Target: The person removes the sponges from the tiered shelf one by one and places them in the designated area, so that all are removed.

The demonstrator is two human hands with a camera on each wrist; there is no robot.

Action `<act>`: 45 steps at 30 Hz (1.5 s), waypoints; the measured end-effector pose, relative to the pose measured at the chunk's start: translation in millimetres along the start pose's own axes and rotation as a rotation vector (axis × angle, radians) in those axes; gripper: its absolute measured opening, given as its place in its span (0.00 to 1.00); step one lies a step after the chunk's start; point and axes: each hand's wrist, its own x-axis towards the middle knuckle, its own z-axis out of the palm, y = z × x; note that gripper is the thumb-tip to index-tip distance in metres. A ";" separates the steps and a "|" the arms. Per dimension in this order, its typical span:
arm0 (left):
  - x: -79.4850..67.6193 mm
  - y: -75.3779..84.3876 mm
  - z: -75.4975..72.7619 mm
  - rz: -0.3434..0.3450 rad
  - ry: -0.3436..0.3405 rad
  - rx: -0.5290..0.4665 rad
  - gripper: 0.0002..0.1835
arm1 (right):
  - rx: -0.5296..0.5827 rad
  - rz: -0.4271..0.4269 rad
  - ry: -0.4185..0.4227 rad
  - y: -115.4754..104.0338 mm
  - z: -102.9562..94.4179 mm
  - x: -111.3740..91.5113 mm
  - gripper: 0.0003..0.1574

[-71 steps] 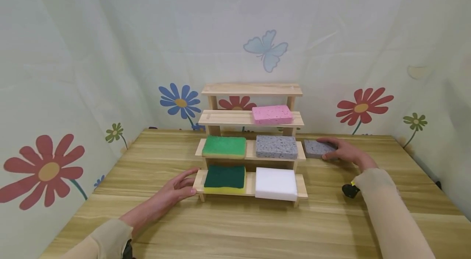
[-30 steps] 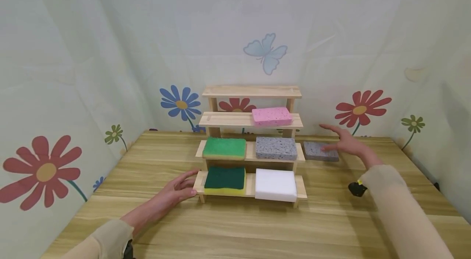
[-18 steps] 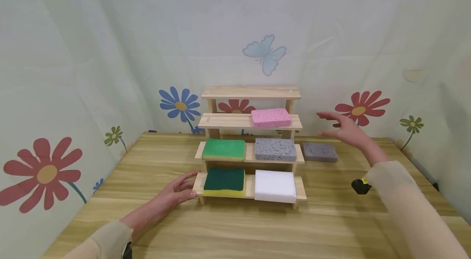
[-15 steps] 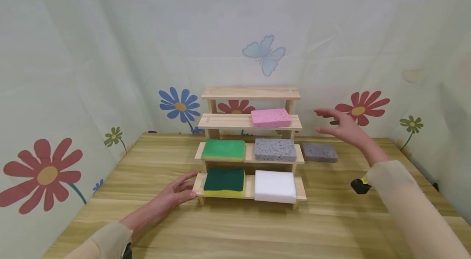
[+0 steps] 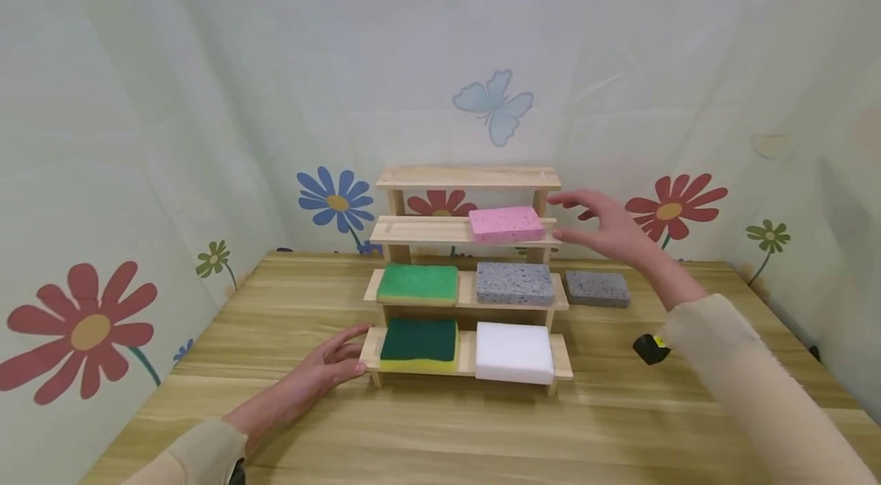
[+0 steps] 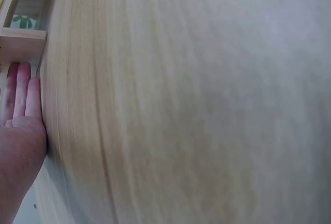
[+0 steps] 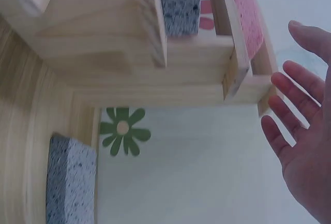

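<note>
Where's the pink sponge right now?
In the head view, the pink sponge sits toward the right end of the second shelf from the top, one level above a gray sponge and beside the right hand.

pink sponge (image 5: 505,224): one
grey sponges (image 5: 514,284) (image 5: 596,289): two
bright green sponge (image 5: 417,284): one
dark green sponge (image 5: 419,340): one
white block (image 5: 514,352): one
wooden rack (image 5: 466,290): one
shelves (image 5: 468,177): four
hands (image 5: 330,362) (image 5: 611,231): two
printed blue butterfly (image 5: 494,106): one

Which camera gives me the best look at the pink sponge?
The head view: the pink sponge shows whole there, top and front, on the second-highest shelf. The right wrist view catches only part, cut by its upper edge; the left wrist view doesn't show it.
</note>
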 end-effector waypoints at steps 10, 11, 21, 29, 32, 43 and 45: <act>-1.8 -0.4 1.5 -0.026 0.010 0.004 0.39 | -0.008 0.001 -0.064 -15.8 13.7 18.7 0.39; -1.8 -0.5 1.4 -0.025 0.009 0.006 0.39 | -0.012 0.002 -0.070 -16.6 15.1 20.6 0.39; -1.3 -0.6 1.8 -0.025 0.004 0.003 0.39 | -0.036 -0.006 -0.110 -21.8 25.2 33.2 0.41; 0.4 -1.5 1.9 -0.010 0.006 0.009 0.39 | -0.086 0.026 -0.138 -24.1 29.7 40.2 0.41; 0.7 -1.1 1.9 -0.012 0.004 0.012 0.39 | -0.077 0.034 -0.144 -24.4 30.5 41.4 0.41; -0.2 0.1 0.9 -0.018 0.003 -0.001 0.40 | -0.063 0.045 -0.180 -22.2 36.1 46.4 0.41; -0.4 0.8 0.6 -0.017 0.001 -0.002 0.40 | -0.054 0.037 -0.180 -23.7 35.9 46.3 0.40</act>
